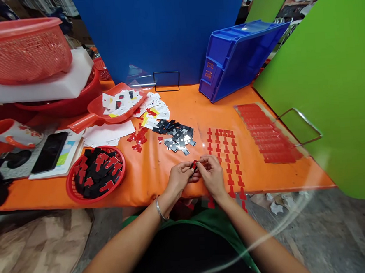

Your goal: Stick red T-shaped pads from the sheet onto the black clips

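- White mug with orange floral pattern [21, 132], near a black smartphone [50, 152]
- Tilted blue plastic crate [218, 68], near the green panel [331, 90]
- Red mesh plastic basket [23, 53] atop a white foam block [81, 70]
- Crumpled brown paper [41, 252]

Two hands [197, 174] holding small black-and-red piece [193, 166], orange table [160, 171], red basket [69, 185] of pieces, blue crate [242, 58]

Left hand [179, 178] and right hand [213, 175] together at the orange table's [195, 100] near edge, fingers curled, fingertips pinched close. Left forearm [124, 244], right forearm [253, 231] bare, converging from the table's near side. Bangle [159, 208] on left wrist [163, 205].
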Motion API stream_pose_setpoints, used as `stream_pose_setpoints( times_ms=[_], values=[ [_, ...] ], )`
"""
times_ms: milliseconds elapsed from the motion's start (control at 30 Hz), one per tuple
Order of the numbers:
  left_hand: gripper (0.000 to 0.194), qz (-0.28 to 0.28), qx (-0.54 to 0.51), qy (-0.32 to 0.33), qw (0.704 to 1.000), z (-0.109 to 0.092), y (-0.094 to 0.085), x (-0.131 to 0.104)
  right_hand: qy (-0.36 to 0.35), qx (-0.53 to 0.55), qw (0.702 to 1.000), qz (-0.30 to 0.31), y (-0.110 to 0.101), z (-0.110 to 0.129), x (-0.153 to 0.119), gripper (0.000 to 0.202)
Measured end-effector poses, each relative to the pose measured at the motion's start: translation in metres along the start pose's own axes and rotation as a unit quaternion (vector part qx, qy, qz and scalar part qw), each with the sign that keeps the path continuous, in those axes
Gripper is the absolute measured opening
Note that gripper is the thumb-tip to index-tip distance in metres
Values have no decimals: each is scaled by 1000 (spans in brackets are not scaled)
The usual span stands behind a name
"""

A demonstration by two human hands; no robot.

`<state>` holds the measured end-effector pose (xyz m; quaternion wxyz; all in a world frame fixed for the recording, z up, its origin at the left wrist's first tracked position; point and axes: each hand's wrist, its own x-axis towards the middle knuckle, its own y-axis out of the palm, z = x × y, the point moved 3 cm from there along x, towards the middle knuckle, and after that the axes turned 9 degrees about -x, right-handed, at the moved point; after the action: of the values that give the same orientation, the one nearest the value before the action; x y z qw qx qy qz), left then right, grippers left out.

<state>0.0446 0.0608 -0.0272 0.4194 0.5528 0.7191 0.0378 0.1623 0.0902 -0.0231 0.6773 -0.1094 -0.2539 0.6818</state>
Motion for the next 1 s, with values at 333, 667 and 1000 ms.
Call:
stream_pose_setpoints(
  times_ms=[333,667,1000],
  values=[
    [14,0,-2,0,1000,2,-3,1,57,46,997,27,2,-1,2,19],
    [16,27,-7,0,1000,-1,-2,-2,140,146,978,57,0,-10,13,42],
    [17,43,2,10,999,3,-4,-1,125,77,977,152,-3,-11,17,35]
  ],
)
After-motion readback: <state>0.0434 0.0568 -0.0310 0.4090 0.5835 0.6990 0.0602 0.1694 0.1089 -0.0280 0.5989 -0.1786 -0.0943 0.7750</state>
